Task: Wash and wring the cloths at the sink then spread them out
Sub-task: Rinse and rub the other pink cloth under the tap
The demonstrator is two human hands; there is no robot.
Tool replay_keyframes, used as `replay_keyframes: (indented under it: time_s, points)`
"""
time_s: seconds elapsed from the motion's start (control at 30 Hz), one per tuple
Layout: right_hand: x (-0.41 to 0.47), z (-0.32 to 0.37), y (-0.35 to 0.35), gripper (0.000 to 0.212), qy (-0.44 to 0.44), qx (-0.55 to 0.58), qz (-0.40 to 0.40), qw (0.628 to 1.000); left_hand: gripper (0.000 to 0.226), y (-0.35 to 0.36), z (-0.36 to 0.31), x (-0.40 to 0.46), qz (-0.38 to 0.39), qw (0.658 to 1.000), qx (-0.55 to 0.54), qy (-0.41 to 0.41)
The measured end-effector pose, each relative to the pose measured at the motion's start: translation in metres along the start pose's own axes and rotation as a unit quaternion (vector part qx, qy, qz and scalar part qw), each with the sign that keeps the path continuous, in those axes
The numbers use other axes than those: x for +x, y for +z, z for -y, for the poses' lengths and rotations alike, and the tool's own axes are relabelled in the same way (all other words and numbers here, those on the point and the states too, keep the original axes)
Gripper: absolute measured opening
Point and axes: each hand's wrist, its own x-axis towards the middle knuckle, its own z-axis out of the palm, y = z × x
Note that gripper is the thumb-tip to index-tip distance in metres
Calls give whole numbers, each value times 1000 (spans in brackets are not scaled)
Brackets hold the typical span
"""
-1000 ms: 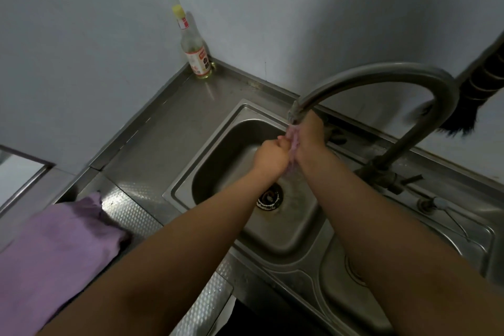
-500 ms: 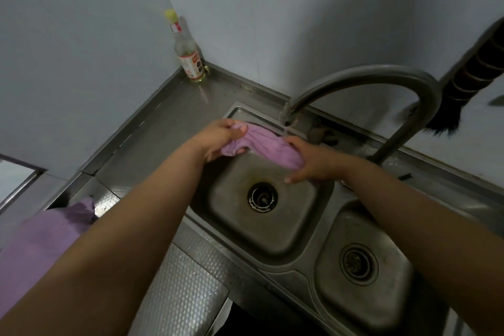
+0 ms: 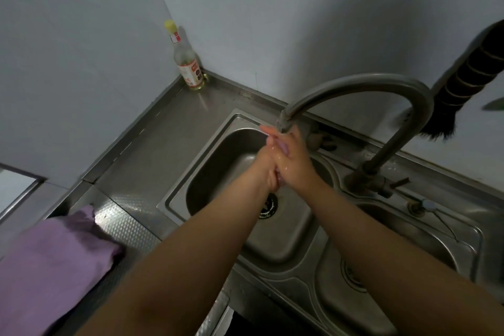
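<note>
My left hand (image 3: 264, 172) and my right hand (image 3: 296, 162) are pressed together over the left sink basin (image 3: 207, 172), right under the faucet spout (image 3: 284, 123). Between them they squeeze a bunched purple cloth (image 3: 284, 149), of which only a small strip shows between the fingers. Water glistens on both hands. A second purple cloth (image 3: 51, 262) lies spread on the counter at the lower left.
The curved steel faucet (image 3: 362, 83) arches over the hands from its base at the right. A right basin (image 3: 403, 229) adjoins the left one. A glass bottle (image 3: 188, 63) stands in the back corner. A dark brush (image 3: 469, 82) hangs on the right wall.
Half a second ago the cloth was stretched out between my two hands at the basin's back rim. Now it is bunched between my pressed hands under the spout.
</note>
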Motion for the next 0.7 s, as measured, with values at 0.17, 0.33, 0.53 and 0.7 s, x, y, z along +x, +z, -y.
replay_keyframes:
  time_s: [0.17, 0.33, 0.53, 0.7]
  points:
    - [22, 13, -6, 26, 64, -47, -98, 992, 47, 4, -3, -3, -18, 996, 69, -50]
    - [44, -1, 0, 21, 109, -85, -149, 979, 44, 1, 4, 3, -50, 993, 106, -33]
    - [57, -10, 6, 33, 200, 39, -203, 958, 53, -2, 18, 1, -77, 989, 125, 17]
    - [54, 10, -2, 33, 267, 293, -258, 881, 45, -14, 17, 4, -51, 992, 108, 44]
